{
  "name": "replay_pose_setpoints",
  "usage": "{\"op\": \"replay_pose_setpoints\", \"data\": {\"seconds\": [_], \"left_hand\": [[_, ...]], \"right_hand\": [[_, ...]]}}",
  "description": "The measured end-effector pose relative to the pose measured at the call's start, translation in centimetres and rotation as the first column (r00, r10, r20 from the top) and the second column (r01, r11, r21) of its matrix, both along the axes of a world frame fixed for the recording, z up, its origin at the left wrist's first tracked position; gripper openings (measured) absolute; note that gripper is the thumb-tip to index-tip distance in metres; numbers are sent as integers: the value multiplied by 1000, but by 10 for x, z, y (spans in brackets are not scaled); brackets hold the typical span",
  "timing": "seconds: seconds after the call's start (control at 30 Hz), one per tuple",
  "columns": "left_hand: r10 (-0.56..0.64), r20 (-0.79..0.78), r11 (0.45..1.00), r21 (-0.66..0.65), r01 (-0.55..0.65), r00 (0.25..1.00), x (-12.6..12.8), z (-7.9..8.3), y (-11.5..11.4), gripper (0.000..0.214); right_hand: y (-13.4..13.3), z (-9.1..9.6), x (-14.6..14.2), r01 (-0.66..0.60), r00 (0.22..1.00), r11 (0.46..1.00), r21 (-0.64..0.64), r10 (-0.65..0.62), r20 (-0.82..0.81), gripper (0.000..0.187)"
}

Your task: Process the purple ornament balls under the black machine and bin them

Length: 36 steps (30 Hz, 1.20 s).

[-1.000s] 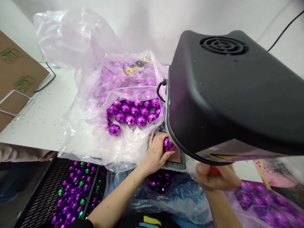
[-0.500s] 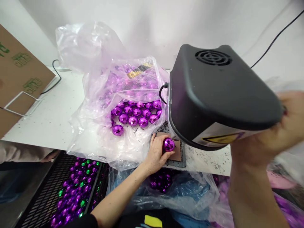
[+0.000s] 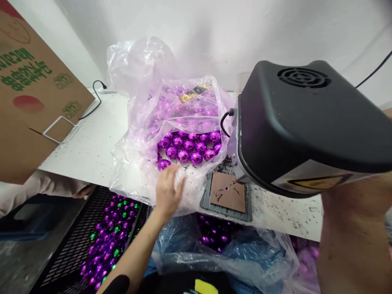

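Note:
My left hand (image 3: pixel 168 191) reaches over the clear plastic bag (image 3: pixel 131 163), thumb apart from the fingers and nothing seen between them. Its fingertips are at the nearest shiny purple ball (image 3: pixel 164 164); whether they touch it I cannot tell. More faceted purple balls (image 3: pixel 196 157) lie in the bag's mouth. To the right is a brown square plate (image 3: pixel 225 200) with a small hole, on a grey metal base, bare of any ball. A black-housed machine (image 3: pixel 306 122) rises over it. My right forearm (image 3: pixel 355 212) goes up behind the housing, which hides the fingers of my right hand.
A cardboard box (image 3: pixel 39 102) leans in at left. Below the table edge are a black crate (image 3: pixel 67 232) of purple and green balls and an open plastic bag (image 3: pixel 260 261) with purple balls inside. Another person's sleeve (image 3: pixel 39 185) shows at left.
My left hand has left the plate and moved left to the balls in the bag. The purple ball it held on the plate is gone from there. The view has shifted left.

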<state>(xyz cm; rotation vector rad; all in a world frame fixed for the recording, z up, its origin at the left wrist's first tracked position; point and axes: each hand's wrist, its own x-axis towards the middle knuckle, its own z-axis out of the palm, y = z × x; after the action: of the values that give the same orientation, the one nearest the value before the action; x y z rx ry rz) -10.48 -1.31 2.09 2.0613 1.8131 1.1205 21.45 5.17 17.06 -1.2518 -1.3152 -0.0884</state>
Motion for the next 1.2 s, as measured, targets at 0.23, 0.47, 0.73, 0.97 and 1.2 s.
{"op": "replay_pose_setpoints", "data": {"seconds": [0.23, 0.47, 0.73, 0.97, 1.2], "left_hand": [[175, -51, 941, -285, -182, 983, -34, -15, 50, 43], [61, 833, 859, -324, 396, 551, 10, 18, 18, 54], [200, 951, 671, -308, 675, 236, 50, 1, 7, 60], [43, 884, 770, -326, 549, 465, 71, -6, 4, 50], [-142, 682, 882, -242, 405, 717, 93, -29, 6, 49]], "right_hand": [[-2, 7, -10, 15, 1000, 999, 31, -14, -24, 28], [-3, 10, -13, -38, 998, 999, 34, 40, -54, 29], [-5, 10, -11, -71, 995, 997, -3, 71, -69, 35], [-7, 13, -15, -77, 994, 997, 27, 79, -81, 39], [-7, 12, -16, -85, 992, 996, 37, 88, -89, 36]]}}
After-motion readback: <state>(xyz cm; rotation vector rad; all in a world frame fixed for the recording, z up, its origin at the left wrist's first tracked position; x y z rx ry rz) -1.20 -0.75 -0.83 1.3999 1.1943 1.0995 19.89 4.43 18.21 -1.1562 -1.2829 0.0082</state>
